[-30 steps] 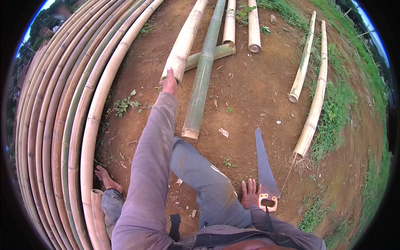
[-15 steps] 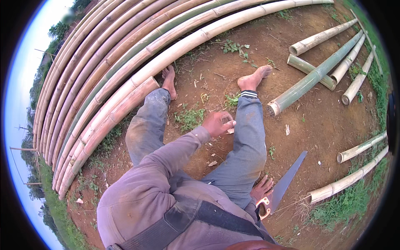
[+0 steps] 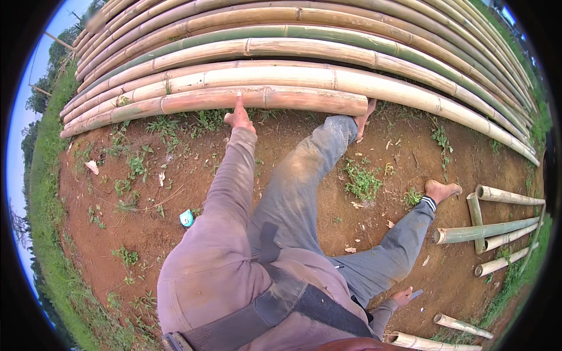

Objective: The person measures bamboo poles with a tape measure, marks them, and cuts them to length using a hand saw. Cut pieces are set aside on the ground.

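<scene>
Left hand (image 3: pixel 239 117) stretched forward, index finger pointing, fingertip touching the nearest tan bamboo pole (image 3: pixel 263 99) at the front of the long stacked pile; grip loose, holding nothing. Right hand (image 3: pixel 403 297) low beside the hip, resting on red soil; its grip cannot be told.

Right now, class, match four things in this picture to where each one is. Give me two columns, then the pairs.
1 left hand
2 right hand
3 blue tape measure
4 green pole

A on the soil left of the sleeve
B on the nearest pole of the stack
C within the stack
D low, behind the hip

1-B, 2-D, 3-A, 4-C
</scene>
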The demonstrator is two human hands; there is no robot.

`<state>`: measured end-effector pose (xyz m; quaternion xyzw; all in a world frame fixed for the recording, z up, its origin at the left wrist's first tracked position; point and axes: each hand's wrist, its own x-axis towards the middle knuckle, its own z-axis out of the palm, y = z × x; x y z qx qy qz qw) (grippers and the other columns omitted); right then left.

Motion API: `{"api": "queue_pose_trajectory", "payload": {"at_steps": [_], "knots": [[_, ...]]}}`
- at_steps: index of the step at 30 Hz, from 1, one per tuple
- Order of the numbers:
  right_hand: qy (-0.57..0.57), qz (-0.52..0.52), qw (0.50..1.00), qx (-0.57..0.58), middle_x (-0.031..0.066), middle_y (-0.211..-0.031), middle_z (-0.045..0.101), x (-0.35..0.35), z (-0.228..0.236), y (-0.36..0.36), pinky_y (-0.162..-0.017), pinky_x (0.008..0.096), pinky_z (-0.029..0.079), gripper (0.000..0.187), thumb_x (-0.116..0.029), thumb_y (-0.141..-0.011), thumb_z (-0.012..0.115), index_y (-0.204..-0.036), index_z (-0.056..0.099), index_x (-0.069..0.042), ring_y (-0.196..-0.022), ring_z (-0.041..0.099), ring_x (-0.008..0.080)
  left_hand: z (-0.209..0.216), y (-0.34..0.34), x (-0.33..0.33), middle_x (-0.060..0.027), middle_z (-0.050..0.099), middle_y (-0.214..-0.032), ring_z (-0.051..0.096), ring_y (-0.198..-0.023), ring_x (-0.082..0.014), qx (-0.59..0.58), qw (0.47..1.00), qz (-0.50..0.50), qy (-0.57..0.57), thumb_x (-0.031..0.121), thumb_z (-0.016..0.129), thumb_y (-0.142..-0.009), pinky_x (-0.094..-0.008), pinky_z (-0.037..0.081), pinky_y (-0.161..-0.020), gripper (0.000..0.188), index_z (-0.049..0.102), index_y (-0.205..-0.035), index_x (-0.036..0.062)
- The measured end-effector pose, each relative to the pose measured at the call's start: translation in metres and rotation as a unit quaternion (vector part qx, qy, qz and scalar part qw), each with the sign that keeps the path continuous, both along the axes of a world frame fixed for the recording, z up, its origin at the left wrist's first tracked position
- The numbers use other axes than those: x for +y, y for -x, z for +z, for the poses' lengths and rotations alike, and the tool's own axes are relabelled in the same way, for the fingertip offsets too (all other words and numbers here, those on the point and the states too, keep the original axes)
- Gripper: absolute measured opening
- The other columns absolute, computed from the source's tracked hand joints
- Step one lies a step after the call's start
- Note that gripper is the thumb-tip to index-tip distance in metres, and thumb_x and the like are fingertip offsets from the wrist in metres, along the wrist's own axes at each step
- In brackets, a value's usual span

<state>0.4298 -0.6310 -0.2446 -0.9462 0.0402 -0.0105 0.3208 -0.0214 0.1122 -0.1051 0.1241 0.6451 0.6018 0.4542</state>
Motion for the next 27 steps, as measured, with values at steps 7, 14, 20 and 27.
{"api": "queue_pose_trajectory", "payload": {"at_steps": [7,14,20,27], "knots": [[-0.153,0.386,0.908,-0.051,0.0163,-0.126,0.069,0.3,0.154,0.001,-0.105,0.0374,0.049,0.037,-0.022,-0.105,0.066,-0.131,0.066,0.004,-0.118,0.064,0.025,-0.049,0.055,0.07,-0.0138,0.052,-0.148,0.054,-0.13,-0.0342,-0.195,0.975,0.033,-0.103,0.05,0.091,-0.074,-0.0646,0.043,-0.108,0.102,0.04,-0.155,0.0136],[-0.546,0.351,0.617,0.445,0.0242,-0.156,0.046,0.478,0.184,0.162,-0.116,0.0496,0.045,0.085,-0.049,-0.1,0.071,-0.158,0.036,0.001,-0.141,0.051,0.0365,0.103,0.011,-0.075,-0.0109,0.054,-0.144,0.053,-0.135,-0.0303,-0.278,0.911,-0.134,-0.276,0.056,0.079,-0.089,-0.0518,0.044,-0.116,0.088,0.04,-0.155,0.0118],[-0.7,0.315,0.517,0.378,0.0228,-0.156,0.045,0.478,0.301,0.27,-0.115,0.0561,0.049,0.093,-0.06,-0.094,0.073,-0.157,0.035,-0.003,-0.142,0.051,0.0371,0.176,-0.024,-0.241,-0.0059,0.055,-0.142,0.052,-0.136,-0.0242,-0.288,0.908,-0.23,-0.201,0.063,0.082,-0.085,-0.0488,0.044,-0.113,0.092,0.04,-0.155,0.0215],[-0.682,0.313,0.571,0.333,0.0212,-0.145,0.057,0.424,0.312,0.215,-0.111,0.0554,0.055,0.081,-0.055,-0.094,0.075,-0.149,0.045,-0.003,-0.131,0.061,0.0349,0.126,0.123,-0.237,-0.0227,0.031,-0.168,0.033,-0.154,-0.0398,-0.385,0.861,-0.182,-0.278,0.104,0.05,-0.07,-0.0589,0.03,-0.121,0.143,0.013,-0.169,0.0087]]}}
